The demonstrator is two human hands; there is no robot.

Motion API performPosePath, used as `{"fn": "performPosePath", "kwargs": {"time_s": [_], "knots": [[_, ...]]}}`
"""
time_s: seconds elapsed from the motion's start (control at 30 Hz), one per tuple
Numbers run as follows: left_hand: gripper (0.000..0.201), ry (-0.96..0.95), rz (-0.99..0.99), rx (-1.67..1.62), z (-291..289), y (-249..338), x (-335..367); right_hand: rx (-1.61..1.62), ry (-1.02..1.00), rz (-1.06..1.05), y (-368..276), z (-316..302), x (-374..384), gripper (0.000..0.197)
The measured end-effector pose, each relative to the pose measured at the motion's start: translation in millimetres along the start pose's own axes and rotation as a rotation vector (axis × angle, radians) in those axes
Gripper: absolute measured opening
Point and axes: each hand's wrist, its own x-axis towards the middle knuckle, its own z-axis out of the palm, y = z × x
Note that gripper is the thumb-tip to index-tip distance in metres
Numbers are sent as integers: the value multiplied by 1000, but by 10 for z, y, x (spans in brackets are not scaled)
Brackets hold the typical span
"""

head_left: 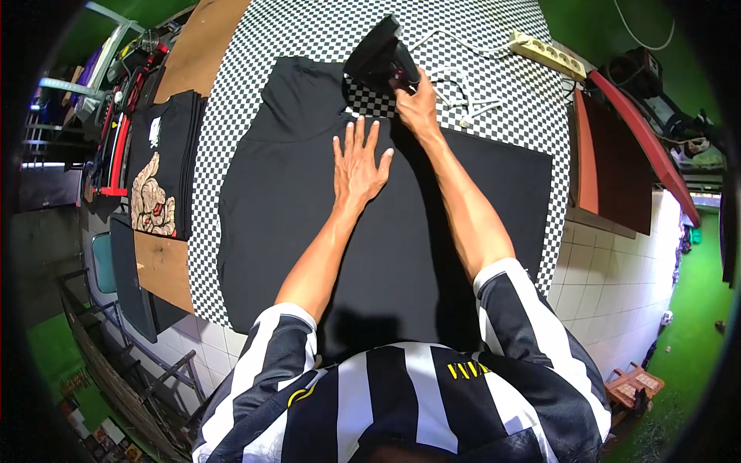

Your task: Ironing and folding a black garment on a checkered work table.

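A black T-shirt (394, 224) lies spread over a table covered with black-and-white checkered cloth (266, 38). My left hand (359, 166) rests flat on the shirt just below its neckline, fingers spread. In my right hand (417, 104) is a dark clothes iron (380, 58), gripped by its handle. The iron is tilted up at the far side of the neck opening, and its shadow falls on the cloth there. Whether any edge of it touches the cloth I cannot tell.
A pale power strip (546, 55) with a white cord lies at the far right of the table. Left of the cloth, a stack of folded black printed shirts (166, 166) sits on bare wood. Reddish-brown boards (614, 166) stand beyond the right edge. A white clothes hanger (475, 104) lies behind my right hand.
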Motion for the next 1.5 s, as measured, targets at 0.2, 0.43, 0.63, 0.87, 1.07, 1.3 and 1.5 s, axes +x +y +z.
{"fn": "performPosePath", "kwargs": {"time_s": [0.2, 0.43, 0.63, 0.87, 1.07, 1.3, 1.5], "knots": [[63, 6, -23, -47, 78, 81, 19, -241, -28, -56, -382, -657, 150, 32], [59, 40, -31, -85, 172, 34, 78, -716, -235, -543, -1109, -1616, -141, 40], [74, 75, -65, -317, 141, -7, 99, -854, -575, -353, -1156, -2029, -994, 48], [81, 154, -90, -818, 53, -134, 124, -814, -552, -362, -978, -1560, -1602, 51], [66, 176, -128, -884, -165, -272, 98, -816, -434, -345, -954, -953, -1366, 46], [61, 107, -12, -322, -56, -248, -172, -911, -276, -293, -853, -615, -946, 40], [57, 60, 10, -144, 45, -259, -200, -1090, -276, -210, -816, -939, -1003, 48]]}}
